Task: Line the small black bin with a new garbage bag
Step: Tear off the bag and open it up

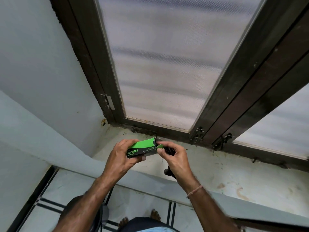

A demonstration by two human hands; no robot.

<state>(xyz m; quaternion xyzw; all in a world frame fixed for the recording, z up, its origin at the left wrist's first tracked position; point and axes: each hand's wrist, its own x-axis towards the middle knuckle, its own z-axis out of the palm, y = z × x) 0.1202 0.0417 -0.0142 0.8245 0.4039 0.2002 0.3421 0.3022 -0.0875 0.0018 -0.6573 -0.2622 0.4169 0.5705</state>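
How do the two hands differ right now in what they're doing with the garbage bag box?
The left hand wraps around the closed, printed end of the green box, thumb underneath; the right hand only pinches at the open end, by the flap. The left hand holds nothing else; the right hand also has a dark roll in its palm. The right wrist wears a thread bracelet; the left wrist is bare. Both are raised over the window ledge.

Matt green cardboard box [142, 148]; frosted, textured window pane [160, 64]; dark frame [90, 56], probably wood.
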